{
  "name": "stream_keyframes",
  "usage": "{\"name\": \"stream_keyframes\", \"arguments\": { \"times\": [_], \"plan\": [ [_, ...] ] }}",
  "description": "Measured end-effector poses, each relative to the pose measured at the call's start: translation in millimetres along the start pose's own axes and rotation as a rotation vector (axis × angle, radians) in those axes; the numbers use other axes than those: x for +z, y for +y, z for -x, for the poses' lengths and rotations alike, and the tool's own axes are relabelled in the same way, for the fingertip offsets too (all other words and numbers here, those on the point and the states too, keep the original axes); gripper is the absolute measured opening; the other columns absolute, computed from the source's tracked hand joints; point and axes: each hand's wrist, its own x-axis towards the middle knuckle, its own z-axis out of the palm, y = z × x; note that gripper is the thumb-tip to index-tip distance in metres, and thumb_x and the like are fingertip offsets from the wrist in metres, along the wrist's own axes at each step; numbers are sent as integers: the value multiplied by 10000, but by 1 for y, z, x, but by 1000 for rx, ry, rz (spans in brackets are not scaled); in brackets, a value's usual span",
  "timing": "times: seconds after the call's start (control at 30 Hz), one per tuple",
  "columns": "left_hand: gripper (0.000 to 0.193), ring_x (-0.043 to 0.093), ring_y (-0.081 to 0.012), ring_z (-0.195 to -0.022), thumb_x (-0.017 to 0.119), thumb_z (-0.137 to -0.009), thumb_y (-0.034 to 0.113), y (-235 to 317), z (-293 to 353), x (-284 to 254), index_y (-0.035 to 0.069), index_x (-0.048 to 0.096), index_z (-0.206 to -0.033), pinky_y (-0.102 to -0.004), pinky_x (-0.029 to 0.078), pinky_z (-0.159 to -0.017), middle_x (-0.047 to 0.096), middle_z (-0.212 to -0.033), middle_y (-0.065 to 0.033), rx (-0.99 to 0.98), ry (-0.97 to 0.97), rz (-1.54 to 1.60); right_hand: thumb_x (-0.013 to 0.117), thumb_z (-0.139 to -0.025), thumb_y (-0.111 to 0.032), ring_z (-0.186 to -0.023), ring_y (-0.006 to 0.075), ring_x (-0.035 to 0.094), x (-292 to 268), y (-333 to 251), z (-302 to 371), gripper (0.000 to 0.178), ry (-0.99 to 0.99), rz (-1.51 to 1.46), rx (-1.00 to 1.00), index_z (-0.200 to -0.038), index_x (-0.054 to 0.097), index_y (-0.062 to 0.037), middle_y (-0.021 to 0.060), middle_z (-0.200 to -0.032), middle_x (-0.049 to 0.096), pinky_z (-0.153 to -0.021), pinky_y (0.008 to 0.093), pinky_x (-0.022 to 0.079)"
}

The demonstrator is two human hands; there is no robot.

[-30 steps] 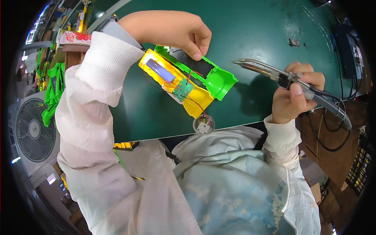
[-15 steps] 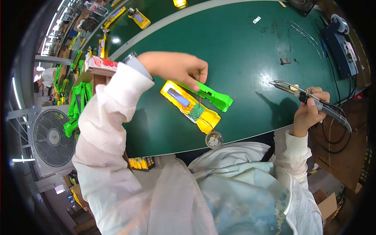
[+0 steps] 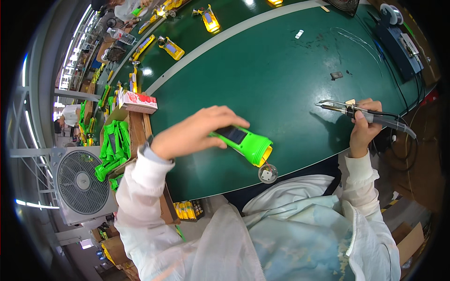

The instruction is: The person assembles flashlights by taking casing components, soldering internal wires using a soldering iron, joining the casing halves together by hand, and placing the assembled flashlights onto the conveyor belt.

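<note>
Head view, single entry. I log the left hand with fingers curled around a green-and-yellow flashlight body, lifted just above the near part of the green workbench. The casing reads green on the side I can see, with a dark panel on top and a yellow rim at the open end. A small round reflector disc hangs below that end on thin wires, near the bench's front edge.

Right hand: fingers closed on the handle of a soldering iron, tip pointing left and held well apart from the flashlight; its cable trails off to the right.

Progress, as I judge it: casing halves look joined, yet the disc is not seated, so the head end remains unfinished. I cannot tell whether the wire joints are soldered.

Surroundings: other yellow flashlight units lie along the far side of the bench. A red-and-white carton sits at the left edge, green casing parts fill a box beside it, and a floor fan stands below.
</note>
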Motion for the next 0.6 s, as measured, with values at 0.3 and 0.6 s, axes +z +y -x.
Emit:
{"name": "stream_keyframes", "arguments": {
  "times": [0.3,0.6],
  "plan": [
    [516,442,-265,-1002,634,-635,-13,-8,20,43,145,528,-1115,-362,368,-852,464,-1089,-63,-48,281,-195,544,-705,5,-567,85,401,3,0,3,153,-104,-15,-16,-793,420,-16,62,-709,447,-506,199,357],
    [491,464,-264,-986,618,-661,5,-9,8,28,125,491,-1119,-369,359,-869,482,-1065,-66,20,169,-253,545,-682,7,-591,92,402,3,1,5,159,-99,33,9,-786,426,-16,58,-704,449,-546,209,365]
  ]
}}
